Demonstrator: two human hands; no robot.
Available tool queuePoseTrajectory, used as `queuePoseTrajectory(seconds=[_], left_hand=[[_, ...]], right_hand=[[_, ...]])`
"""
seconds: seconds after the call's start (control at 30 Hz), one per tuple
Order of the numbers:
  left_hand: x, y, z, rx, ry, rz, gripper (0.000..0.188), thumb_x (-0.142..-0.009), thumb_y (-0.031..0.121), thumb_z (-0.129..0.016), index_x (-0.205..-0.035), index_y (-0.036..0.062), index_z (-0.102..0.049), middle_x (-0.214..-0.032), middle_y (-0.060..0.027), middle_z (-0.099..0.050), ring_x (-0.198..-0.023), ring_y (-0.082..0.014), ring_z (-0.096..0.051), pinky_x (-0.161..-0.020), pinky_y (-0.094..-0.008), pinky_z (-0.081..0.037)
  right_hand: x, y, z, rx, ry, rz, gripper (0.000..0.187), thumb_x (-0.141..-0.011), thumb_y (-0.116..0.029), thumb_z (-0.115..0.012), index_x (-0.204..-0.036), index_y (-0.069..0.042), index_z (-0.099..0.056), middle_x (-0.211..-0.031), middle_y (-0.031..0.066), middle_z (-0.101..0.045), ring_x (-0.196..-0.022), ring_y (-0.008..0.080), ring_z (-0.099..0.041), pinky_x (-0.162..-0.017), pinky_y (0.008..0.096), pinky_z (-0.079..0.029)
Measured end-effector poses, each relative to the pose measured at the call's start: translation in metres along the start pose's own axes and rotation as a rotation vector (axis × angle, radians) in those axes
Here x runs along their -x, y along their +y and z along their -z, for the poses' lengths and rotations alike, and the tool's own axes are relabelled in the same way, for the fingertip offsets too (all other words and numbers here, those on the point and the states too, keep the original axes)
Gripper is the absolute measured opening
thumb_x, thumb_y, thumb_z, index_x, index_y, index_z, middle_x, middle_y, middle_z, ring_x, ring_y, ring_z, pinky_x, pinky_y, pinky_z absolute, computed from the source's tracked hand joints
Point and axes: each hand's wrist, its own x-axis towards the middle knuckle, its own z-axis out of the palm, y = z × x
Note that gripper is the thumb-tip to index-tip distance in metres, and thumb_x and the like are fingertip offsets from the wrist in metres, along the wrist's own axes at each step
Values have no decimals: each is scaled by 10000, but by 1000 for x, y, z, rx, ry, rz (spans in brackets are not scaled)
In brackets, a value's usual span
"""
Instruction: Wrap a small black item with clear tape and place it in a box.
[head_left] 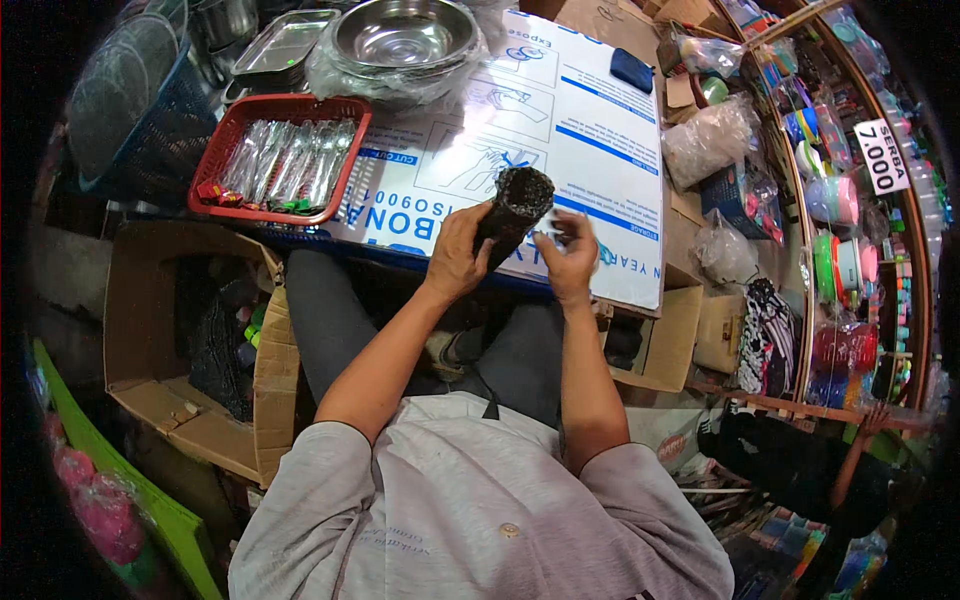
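A black rolled tube with a rough, mesh-like surface (pixel 518 208) stands tilted near the table's front edge, its hollow upper end toward me. My left hand (pixel 460 255) is wrapped round its left side, with the thumb toward me. Just right of the tube is my right hand (pixel 570 262), its thumb and fingers bent but apart, and I see nothing between them. Whether its thumb touches the tube I cannot tell. Under both hands lies a white sheet with blue print (pixel 610 150) that covers the table top. The tube's lower end is partly hidden by my left hand.
A red basket (pixel 363 150) of wrapped spoons or forks stands left, with steel bowls (pixel 405 35) and trays (pixel 285 45) behind. A dark blue pouch (pixel 632 70) lies far right. Open cardboard boxes (pixel 275 390) flank my legs. Right are crowded shelves and another person's hand (pixel 874 418).
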Motion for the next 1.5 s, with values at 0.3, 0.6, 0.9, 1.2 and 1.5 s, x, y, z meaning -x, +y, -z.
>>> queuePoseTrajectory(seconds=[0.3, 0.6, 0.9, 1.2, 1.5], left_hand=[[-2, -3, -4, -16, 13, 21, 361, -800, 75, -646, -1146, -1, -575, -1266, -176, -528, -1117, -353, -503, -963, -412, -399], [-4, -8, 1, 83, 52, 127, 253, -805, 151, -661, -1020, 18, -637, -1082, -138, -552, -1072, -321, -476, -925, -383, -393], [-12, 6, 1, 161, 58, 146, 322, -782, 174, -686, -1045, 12, -596, -990, -125, -567, -962, -288, -487, -890, -383, -369], [-8, -3, -5, 103, 31, 120, 298, -806, 206, -687, -1047, 42, -625, -1011, -100, -621, -979, -279, -508, -898, -384, -366], [-8, 0, -11, 105, 44, 228, 222, -856, 192, -630, -1020, 43, -623, -922, -108, -632, -894, -272, -525, -838, -368, -402]], right_hand=[[9, 21, -34, -137, -170, -65, 234, -801, -44, -720, -1012, 17, -638, -1057, 60, -597, -920, 119, -584, -765, 224, -488], [18, 1, -40, -126, -113, -147, 259, -823, -201, -728, -964, 10, -682, -1080, 91, -566, -920, 134, -570, -729, 239, -480], [7, 15, -43, 3, -113, 109, 208, -781, -50, -647, -982, 5, -650, -1242, 162, -549, -1088, 286, -557, -915, 335, -445], [25, 26, -44, -71, -63, 24, 232, -828, -118, -642, -1018, 14, -624, -1149, 160, -579, -1082, 287, -543, -948, 342, -404], [20, 16, -50, -41, -89, -209, 264, -861, -242, -673, -933, 9, -638, -984, 112, -633, -823, 226, -577, -767, 334, -460]])
